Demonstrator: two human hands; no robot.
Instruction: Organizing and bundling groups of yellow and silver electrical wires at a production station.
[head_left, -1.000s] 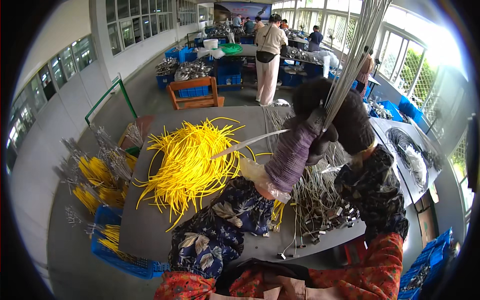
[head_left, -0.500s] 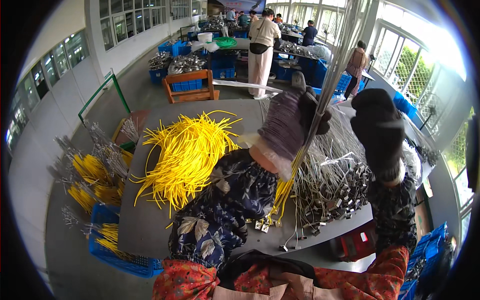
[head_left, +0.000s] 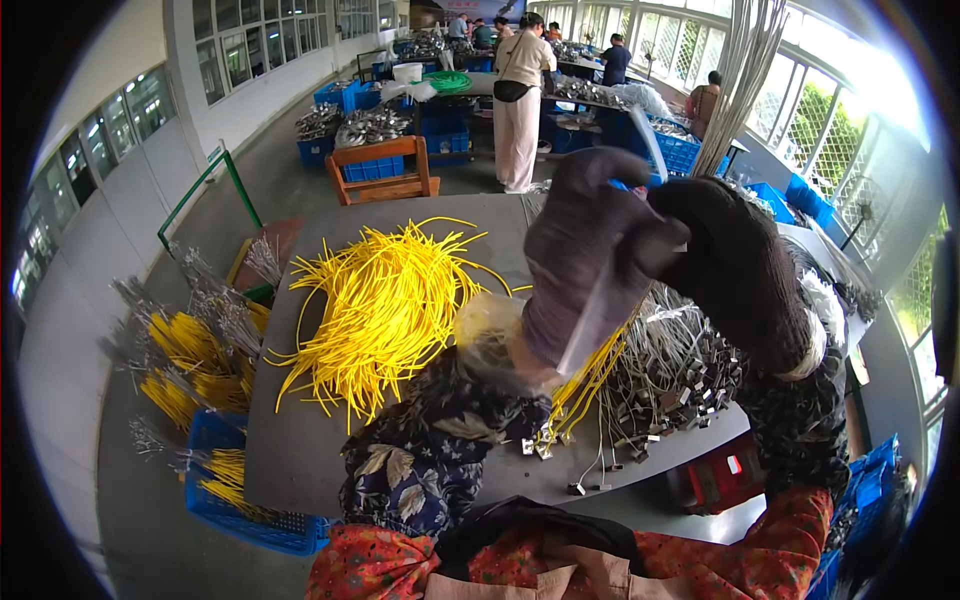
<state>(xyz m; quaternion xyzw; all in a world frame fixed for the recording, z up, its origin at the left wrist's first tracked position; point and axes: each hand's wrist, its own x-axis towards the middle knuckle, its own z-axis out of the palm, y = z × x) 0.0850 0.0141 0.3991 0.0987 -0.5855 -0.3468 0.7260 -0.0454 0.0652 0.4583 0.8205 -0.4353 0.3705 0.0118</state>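
Observation:
A long bundle of thin grey wires (head_left: 745, 85) rises between my hands, both in dark gloves. My left hand (head_left: 590, 250), blurred by motion, is closed round the bundle; its fingers are partly hidden. My right hand (head_left: 735, 260) has its fingers curled in against the bundle, touching the left hand. Below the hands the bundle's yellow-sleeved part (head_left: 597, 375) slants down to small metal connectors (head_left: 537, 448) at the table's near edge. To the left lies a loose heap of yellow tubes (head_left: 385, 310). On the right is a pile of grey wires with metal connectors (head_left: 675, 385).
The grey table (head_left: 290, 450) curves round in front of me. Left of it stand bundles of yellow-sleeved wires (head_left: 185, 345) and a blue basket (head_left: 255, 525). A wooden chair (head_left: 380, 165) is beyond the table. Farther back a person (head_left: 520, 100) stands among other benches.
My right hand has come in from the right to meet the left hand at the bundle. The bundle's upper part has moved to the right.

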